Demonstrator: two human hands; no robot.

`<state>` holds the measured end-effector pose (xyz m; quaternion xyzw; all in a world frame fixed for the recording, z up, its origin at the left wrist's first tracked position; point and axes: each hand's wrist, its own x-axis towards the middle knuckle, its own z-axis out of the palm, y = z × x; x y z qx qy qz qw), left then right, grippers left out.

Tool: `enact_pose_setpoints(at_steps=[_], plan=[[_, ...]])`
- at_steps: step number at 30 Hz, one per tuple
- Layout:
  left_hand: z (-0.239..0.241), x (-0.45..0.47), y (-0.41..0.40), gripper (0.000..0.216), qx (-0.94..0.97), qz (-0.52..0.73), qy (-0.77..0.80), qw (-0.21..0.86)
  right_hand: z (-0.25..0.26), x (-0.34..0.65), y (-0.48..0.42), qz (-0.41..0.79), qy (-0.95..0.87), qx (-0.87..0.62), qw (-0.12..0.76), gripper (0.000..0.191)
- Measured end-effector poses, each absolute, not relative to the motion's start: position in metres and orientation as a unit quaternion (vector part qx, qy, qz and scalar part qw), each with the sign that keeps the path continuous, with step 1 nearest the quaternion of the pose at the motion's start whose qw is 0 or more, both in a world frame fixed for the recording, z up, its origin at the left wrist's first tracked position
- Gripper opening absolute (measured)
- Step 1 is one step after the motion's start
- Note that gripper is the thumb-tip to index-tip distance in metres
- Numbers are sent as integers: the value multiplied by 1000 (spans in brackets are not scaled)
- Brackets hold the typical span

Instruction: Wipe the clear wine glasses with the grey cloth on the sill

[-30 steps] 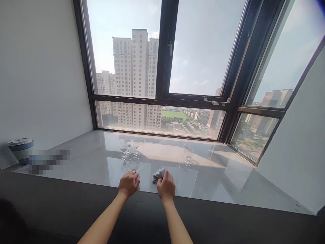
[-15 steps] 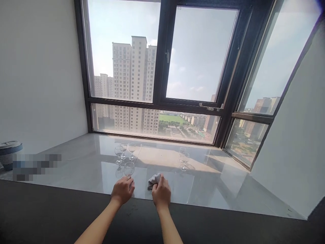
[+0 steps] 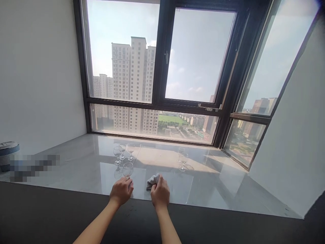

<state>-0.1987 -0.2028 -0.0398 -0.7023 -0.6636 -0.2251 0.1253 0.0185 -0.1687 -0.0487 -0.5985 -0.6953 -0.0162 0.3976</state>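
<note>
My left hand (image 3: 121, 190) is closed around the lower part of a clear wine glass (image 3: 127, 169), whose round bowl shows above my fingers; its stem and foot are mostly hidden. A bunched grey cloth (image 3: 152, 181) is gripped in my right hand (image 3: 160, 193), a short way to the right and apart from the glass. Both hands are at the front edge of the glossy grey windowsill (image 3: 76, 169). Beyond my left hand, a small group of stemmed glasses (image 3: 117, 155) stands upright on the sill.
Farther right stand two more glasses (image 3: 182, 162), partly in a sunlit patch. A bucket-like container (image 3: 8, 156) with a blue rim is at the far left, beside a blurred-out area. A dark-framed window (image 3: 157, 67) rises behind the sill, with walls on both sides.
The whole view has shifted slightly. My left hand stays on the wine glass and my right hand on the cloth, with hardly any movement.
</note>
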Motion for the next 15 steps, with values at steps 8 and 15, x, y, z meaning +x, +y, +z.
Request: enact_pose_setpoints(at_steps=[8,15], plan=[[-37,-196,-204,34,-698,-233,-667,113,-47,19,-169,-20,-691,-606,394,46],[-36,-196,-204,32,-698,-226,-669,118,-48,19,-170,-22,-690,-605,397,50]])
